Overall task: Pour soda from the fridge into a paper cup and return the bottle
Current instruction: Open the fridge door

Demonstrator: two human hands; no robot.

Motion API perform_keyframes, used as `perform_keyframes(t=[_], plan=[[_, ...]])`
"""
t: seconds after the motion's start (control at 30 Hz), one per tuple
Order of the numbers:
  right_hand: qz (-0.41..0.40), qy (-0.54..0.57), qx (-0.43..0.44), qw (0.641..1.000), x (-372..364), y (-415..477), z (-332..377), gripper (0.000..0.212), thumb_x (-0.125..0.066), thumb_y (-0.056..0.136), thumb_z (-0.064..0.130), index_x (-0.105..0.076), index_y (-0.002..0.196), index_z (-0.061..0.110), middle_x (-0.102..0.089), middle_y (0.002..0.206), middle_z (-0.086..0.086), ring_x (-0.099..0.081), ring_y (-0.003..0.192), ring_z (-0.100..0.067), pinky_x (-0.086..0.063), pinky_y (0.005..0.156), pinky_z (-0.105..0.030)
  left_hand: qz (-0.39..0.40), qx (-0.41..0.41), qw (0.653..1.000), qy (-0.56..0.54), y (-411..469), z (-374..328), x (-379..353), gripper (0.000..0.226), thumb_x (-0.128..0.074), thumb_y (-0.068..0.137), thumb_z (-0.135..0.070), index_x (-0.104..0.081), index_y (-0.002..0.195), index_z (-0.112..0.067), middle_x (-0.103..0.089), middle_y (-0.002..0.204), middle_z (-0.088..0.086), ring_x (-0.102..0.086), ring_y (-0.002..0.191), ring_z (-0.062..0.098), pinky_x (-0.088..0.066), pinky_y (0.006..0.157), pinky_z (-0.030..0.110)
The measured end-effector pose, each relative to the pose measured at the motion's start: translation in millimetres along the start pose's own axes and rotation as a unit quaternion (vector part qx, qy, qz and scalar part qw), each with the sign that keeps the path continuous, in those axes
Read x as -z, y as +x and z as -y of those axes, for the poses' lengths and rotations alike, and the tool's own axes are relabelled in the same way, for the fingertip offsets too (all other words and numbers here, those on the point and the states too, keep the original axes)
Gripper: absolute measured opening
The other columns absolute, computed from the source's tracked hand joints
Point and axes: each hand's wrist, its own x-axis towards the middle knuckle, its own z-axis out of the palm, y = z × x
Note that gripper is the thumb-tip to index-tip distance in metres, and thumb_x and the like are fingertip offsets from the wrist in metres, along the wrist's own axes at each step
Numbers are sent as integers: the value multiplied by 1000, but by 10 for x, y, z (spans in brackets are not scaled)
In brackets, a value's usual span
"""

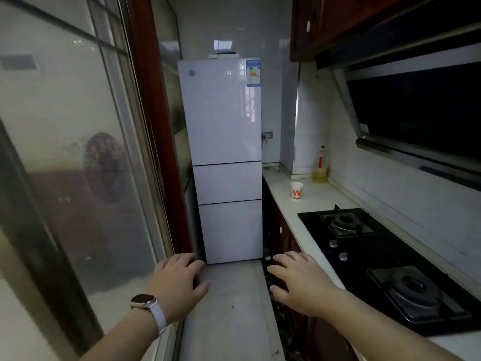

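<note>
Left hand (179, 276): palm down, fingers spread and relaxed, holding nothing; a watch (144, 301) with a pale strap sits on the wrist.
Right hand (299, 278): palm down, fingers spread, empty, hanging over the counter's front edge beside the hob.
Hob (385, 267): black, two burners, set into the counter (316, 204) on the right.
Cup (296, 190): white paper with a red mark, upright on the counter beyond the hob, well apart from both hands; its inside cannot be seen.
Oil bottle (320, 166): clear plastic, red cap, upright near the back wall behind the cup, yellow liquid filling only its lower part.
Fridge (225, 157): white, three doors, all closed, at the far end of the aisle; an energy label at its top right corner.
Soda: not visible.
Window (65, 152): glass panels along the left.
</note>
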Motion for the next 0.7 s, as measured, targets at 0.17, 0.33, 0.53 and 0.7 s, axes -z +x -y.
perform_keyframes(t=[0.17, 0.33, 0.53, 0.7], plan=[[-25, 14, 17, 999, 26, 388, -538, 56, -34, 94, 55, -40, 145, 32, -31, 156, 3, -25, 142, -20, -16, 119, -42, 22, 17, 1000, 9, 572, -234, 48, 65, -26, 88, -68, -44, 143, -38, -39, 153, -8, -32, 142, 16, -24, 117, 38], [-41, 14, 20, 999, 101, 820, -1093, 55, -35, 95, 54, -41, 144, 31, -31, 156, 3, -25, 142, -20, -17, 118, -41, 8, 25, 1000, 17, 1148, -495, 67, 64, -31, 88, -67, -47, 141, -36, -43, 151, -6, -36, 141, 17, -27, 114, 38], [-45, 24, 36, 998, 139, 1278, -1444, 55, -36, 96, 54, -43, 144, 29, -33, 155, 3, -26, 142, -18, -19, 117, -40, 16, 43, 999, 27, 1552, -591, -41, 66, -27, 88, -68, -46, 142, -36, -43, 151, -7, -37, 140, 16, -29, 113, 37], [-34, 39, 37, 998, 85, 1636, -1591, 56, -37, 95, 55, -40, 145, 31, -33, 155, 4, -26, 141, -17, -20, 117, -38, 14, 57, 998, 5, 1864, -503, -172, 60, -37, 88, -64, -51, 139, -35, -47, 148, -6, -41, 137, 17, -33, 110, 38]])
